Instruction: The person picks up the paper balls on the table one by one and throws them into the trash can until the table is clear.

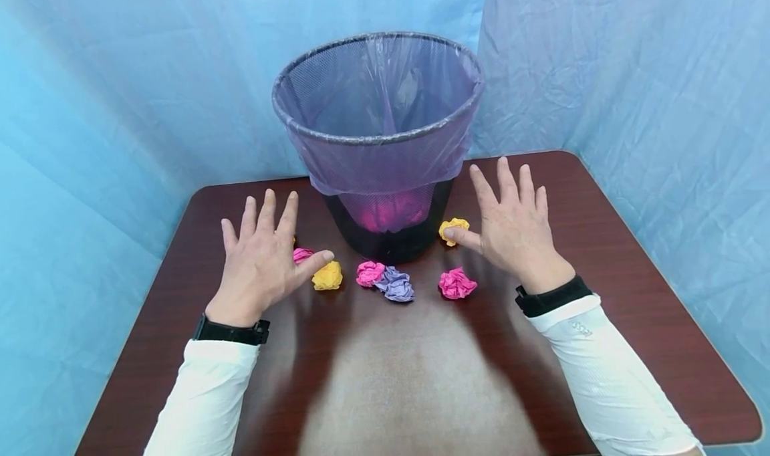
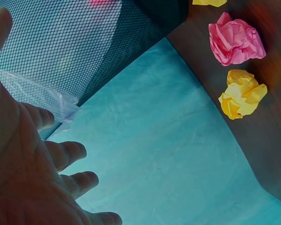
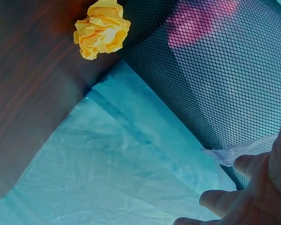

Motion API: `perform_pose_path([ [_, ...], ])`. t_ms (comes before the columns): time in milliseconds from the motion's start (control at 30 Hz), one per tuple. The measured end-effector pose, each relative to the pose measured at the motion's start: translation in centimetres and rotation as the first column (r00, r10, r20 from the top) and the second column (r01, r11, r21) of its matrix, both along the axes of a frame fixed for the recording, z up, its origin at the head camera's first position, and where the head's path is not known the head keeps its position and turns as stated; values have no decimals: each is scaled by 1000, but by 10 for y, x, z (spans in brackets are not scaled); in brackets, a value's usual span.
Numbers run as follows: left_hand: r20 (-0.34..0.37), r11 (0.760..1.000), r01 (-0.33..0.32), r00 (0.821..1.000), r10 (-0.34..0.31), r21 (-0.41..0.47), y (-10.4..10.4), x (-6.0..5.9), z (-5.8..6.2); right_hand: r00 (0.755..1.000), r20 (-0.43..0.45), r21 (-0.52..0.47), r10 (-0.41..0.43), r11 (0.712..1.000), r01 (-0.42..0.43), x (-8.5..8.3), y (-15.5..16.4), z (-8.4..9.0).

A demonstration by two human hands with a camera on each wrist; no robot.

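Both hands hover flat with fingers spread, holding nothing: left hand (image 1: 260,259) at frame centre-left, right hand (image 1: 512,232) centre-right; this looks like the pause before a pickup. Next likely calls for pinching a paper ball (image 1: 327,276) near the bin (image 1: 377,138).

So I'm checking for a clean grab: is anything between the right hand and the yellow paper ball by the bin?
Nothing visible. The right hand hovers open over the table, its thumb tip right beside the yellow paper ball. The mesh bin stands just left of the ball, not between them.

Staged recording booth: blue cloth backdrop (image 1: 120,75), bare table (image 1: 631,309)
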State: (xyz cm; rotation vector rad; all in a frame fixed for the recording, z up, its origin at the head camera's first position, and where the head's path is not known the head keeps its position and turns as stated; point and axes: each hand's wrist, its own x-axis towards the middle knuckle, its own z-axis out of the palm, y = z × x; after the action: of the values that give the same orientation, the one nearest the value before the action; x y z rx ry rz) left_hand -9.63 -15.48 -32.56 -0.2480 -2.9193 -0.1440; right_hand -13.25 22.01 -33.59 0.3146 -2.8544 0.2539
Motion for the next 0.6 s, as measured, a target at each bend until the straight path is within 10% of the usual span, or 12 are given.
perform_pose_path([
  [600, 15, 1000, 7, 1000, -7, -6, 4, 1, -8, 1000, 28, 0, -7, 1000, 7, 2, 0, -11],
])
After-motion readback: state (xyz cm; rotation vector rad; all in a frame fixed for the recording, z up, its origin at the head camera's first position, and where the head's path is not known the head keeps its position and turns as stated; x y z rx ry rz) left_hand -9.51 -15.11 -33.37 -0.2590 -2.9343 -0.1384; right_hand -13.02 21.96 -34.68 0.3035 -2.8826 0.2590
